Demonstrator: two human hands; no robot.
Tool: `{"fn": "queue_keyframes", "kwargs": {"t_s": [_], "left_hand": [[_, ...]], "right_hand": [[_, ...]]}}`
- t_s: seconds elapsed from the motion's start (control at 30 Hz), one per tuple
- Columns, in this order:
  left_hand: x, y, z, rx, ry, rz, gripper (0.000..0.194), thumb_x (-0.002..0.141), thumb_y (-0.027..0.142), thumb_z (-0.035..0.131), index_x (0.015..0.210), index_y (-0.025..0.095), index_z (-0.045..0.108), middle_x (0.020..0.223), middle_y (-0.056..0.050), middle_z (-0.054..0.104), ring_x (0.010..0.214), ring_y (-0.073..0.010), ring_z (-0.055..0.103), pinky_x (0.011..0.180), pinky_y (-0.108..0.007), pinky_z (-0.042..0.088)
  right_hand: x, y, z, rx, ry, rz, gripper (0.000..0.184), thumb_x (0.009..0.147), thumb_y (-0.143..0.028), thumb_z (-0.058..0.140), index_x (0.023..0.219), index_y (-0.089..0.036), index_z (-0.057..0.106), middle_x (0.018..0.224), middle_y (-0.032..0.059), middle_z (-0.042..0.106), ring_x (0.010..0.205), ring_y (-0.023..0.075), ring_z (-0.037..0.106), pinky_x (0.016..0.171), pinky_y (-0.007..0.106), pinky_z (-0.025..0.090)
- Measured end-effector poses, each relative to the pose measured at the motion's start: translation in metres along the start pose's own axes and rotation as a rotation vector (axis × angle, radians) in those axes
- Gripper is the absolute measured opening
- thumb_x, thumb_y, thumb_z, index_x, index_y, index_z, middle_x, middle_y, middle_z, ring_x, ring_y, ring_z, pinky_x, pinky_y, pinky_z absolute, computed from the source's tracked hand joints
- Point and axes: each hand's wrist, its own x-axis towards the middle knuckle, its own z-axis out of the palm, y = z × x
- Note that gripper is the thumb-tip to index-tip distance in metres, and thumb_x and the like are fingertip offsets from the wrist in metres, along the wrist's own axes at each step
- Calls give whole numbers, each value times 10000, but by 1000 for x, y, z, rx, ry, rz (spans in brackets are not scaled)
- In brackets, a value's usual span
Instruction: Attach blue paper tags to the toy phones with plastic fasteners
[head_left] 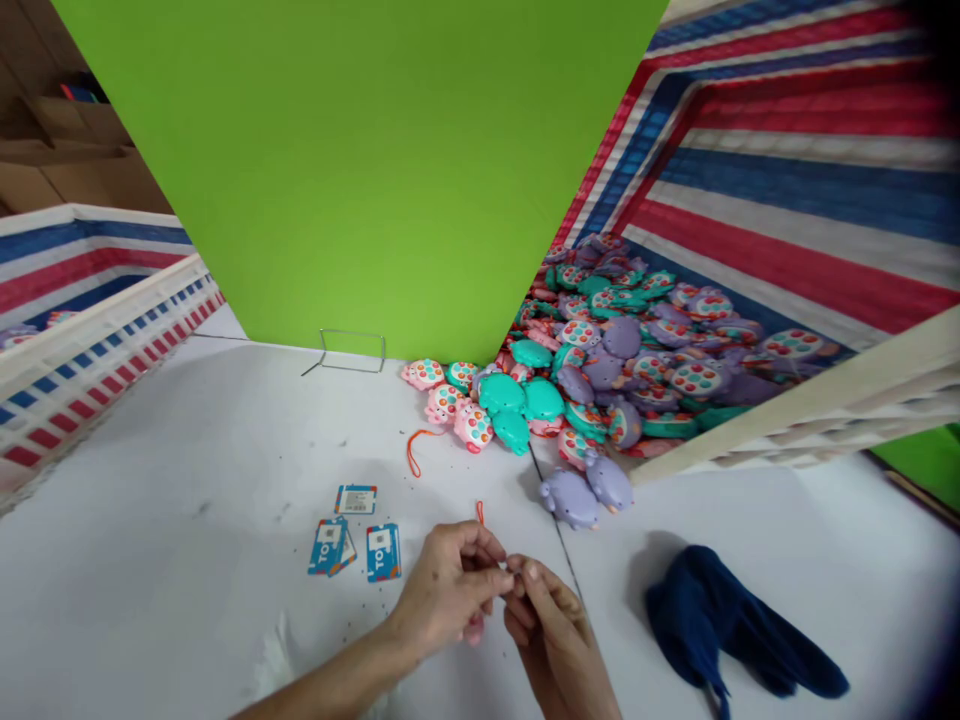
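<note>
My left hand (454,580) is closed, thumb and forefinger pinched together. A bit of a pink toy (474,629) shows below its curled fingers, and the rest is hidden by the hand. Fingertip to fingertip with it, my right hand (551,610) is also pinched; whatever lies between the tips is too small to make out. Just beyond the left knuckles an orange cord loop (480,513) sticks up. Another orange cord (414,453) lies on the white table (247,440). Left of my hands are several blue printed cards (383,553).
Several pink, green and purple animal toys (600,370) spill from a striped basket (787,390) at right. A green panel (360,170) stands behind, with a bent wire (352,368) at its foot. Dark blue cloth (731,620) lies at right, another basket (90,370) at left.
</note>
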Motion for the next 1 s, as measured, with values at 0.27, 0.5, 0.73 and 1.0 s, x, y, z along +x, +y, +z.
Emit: {"fn": "queue_keyframes", "kwargs": {"t_s": [0.27,0.5,0.73,1.0], "left_hand": [[0,1,-3,-20,-29,5,108,656,197,544,742,143,506,506,48,496,308,-76,448,269,-152,312],[-3,1,-7,3,-93,83,99,685,152,487,776,144,525,582,30,522,364,-83,485,314,-158,341],[-9,8,-8,268,-57,173,137,702,95,434,715,138,564,555,28,519,407,-73,475,412,-157,373],[-11,16,-14,623,-147,265,233,717,56,420,727,155,631,631,22,571,525,-76,504,544,-145,383]], "right_hand": [[-2,-4,-2,-154,-82,-37,238,643,-390,696,648,-153,665,457,-78,300,440,51,190,394,176,188],[-3,-11,-7,-158,-170,54,222,671,-319,698,831,-175,646,567,-39,467,501,54,365,475,171,319],[-2,-10,-7,-245,-151,122,226,648,-350,707,688,-150,609,480,-67,392,425,37,292,386,156,254],[-3,-13,-11,-211,-279,367,305,621,-368,700,532,-152,504,450,-75,352,376,27,237,331,161,169]]}}
